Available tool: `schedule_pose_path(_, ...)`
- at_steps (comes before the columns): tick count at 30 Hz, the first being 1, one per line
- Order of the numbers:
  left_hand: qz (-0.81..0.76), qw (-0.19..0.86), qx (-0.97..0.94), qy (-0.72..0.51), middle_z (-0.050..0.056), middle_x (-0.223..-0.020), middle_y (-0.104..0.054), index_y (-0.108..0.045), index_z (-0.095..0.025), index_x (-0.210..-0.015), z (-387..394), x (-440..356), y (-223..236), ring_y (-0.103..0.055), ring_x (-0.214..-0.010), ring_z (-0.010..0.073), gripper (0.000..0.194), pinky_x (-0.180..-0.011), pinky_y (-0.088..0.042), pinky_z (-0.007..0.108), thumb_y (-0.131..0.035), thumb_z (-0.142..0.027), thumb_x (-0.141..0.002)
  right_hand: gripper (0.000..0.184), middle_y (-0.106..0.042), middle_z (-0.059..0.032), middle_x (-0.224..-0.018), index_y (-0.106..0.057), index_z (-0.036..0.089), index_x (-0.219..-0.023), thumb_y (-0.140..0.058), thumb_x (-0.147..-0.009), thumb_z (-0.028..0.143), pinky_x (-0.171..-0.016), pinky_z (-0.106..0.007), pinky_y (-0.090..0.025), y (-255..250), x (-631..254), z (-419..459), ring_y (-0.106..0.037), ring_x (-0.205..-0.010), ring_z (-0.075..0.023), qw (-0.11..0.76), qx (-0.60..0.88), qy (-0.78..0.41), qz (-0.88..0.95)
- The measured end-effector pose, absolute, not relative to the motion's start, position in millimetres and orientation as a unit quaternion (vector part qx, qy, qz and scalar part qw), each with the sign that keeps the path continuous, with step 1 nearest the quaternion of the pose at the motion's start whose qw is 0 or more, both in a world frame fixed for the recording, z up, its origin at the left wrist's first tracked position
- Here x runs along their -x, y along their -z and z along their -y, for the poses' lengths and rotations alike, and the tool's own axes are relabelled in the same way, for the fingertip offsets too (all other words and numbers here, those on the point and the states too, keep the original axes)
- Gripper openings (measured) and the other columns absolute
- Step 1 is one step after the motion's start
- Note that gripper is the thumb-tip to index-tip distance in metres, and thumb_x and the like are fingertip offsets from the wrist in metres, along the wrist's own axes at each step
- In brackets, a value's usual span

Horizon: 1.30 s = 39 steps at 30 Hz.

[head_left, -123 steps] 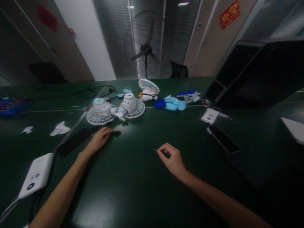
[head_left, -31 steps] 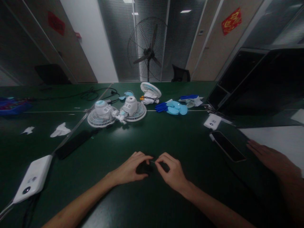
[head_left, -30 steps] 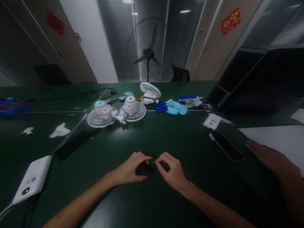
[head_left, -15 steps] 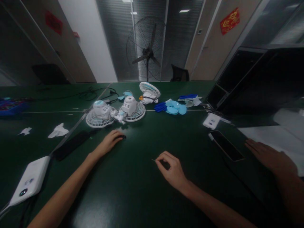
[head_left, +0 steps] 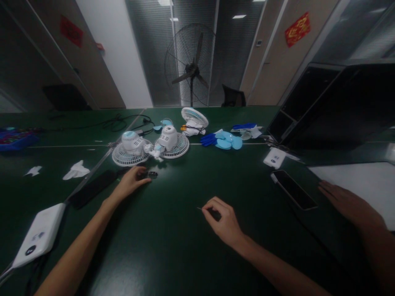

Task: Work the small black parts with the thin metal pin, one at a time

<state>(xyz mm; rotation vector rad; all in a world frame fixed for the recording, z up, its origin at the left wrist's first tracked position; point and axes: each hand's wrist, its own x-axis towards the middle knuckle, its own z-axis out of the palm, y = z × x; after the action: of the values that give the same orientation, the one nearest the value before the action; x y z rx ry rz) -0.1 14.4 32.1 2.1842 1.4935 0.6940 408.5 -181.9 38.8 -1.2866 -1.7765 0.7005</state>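
Green table (head_left: 179,255); left hand (head_left: 132,181) part-open beside a dark object (head_left: 152,174); right hand (head_left: 222,216) pinching something thin (head_left: 199,208).

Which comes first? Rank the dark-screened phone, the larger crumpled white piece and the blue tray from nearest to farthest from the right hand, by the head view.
From the right hand:
1. Dark-screened phone, to its right.
2. Larger crumpled white piece, well to its left.
3. Blue tray, at the far left edge.
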Motion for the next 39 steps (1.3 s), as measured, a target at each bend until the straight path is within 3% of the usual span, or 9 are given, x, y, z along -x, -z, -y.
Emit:
schedule_pose_path(3,-0.538,0.215,-0.784,-0.221,0.011,-0.106,-0.074,-0.078,-0.021,-0.102,-15.9,12.3,-36.6,-0.070,-0.091,0.0286,0.057,-0.079,-0.057,0.036,-0.071,-0.074,-0.082,0.012,-0.068,-0.0040,-0.093,-0.069,0.022,-0.094,-0.061,-0.103,0.024,-0.069,-0.030,-0.053,-39.5,-408.2,182.2,-0.066,-0.081,-0.0186,0.407,0.512,-0.271,0.706)
schedule_pose_path(6,-0.531,0.226,-0.789,-0.209,0.010,-0.102,-0.075,-0.079,-0.022,-0.095,-15.6,16.5,-40.7,-0.071,-0.089,0.0283,0.056,-0.079,-0.057,0.036,-0.068,-0.076,-0.083,0.012,-0.068,-0.0040,-0.094,-0.070,0.022,-0.094,-0.061,-0.102,0.023,-0.069,-0.030,-0.054,-39.0,-408.3,182.3,-0.066,-0.081,-0.0186,0.405,0.509,-0.277,0.707)
schedule_pose_path(17,-0.527,0.248,-0.753,-0.306,0.011,-0.120,-0.077,-0.077,-0.019,-0.109,-22.5,-12.9,-36.3,-0.071,-0.111,0.0305,0.061,-0.099,-0.055,0.039,-0.068,-0.075,-0.086,0.011,-0.069,-0.0036,-0.092,-0.070,0.022,-0.093,-0.062,-0.101,0.021,-0.071,-0.031,-0.054,-40.6,-406.8,180.9,-0.067,-0.081,-0.0188,0.409,0.509,-0.263,0.710)
schedule_pose_path(35,-0.514,0.273,-0.772,-0.256,0.009,-0.112,-0.079,-0.078,-0.020,-0.106,-31.2,-12.7,-33.9,-0.073,-0.103,0.0300,0.053,-0.091,-0.057,0.038,-0.071,-0.069,-0.086,0.010,-0.067,-0.0033,-0.095,-0.070,0.022,-0.096,-0.062,-0.102,0.020,-0.068,-0.029,-0.054,-39.3,-407.6,182.3,-0.066,-0.082,-0.0178,0.404,0.508,-0.282,0.707)
schedule_pose_path(39,-0.511,0.273,-0.778,-0.242,0.009,-0.115,-0.078,-0.076,-0.020,-0.115,-30.6,-11.7,-37.4,-0.072,-0.101,0.0282,0.049,-0.088,-0.056,0.037,-0.075,-0.061,-0.087,0.010,-0.067,-0.0030,-0.096,-0.070,0.022,-0.097,-0.062,-0.102,0.019,-0.068,-0.028,-0.053,-39.8,-406.9,182.5,-0.066,-0.081,-0.0172,0.402,0.506,-0.279,0.710)
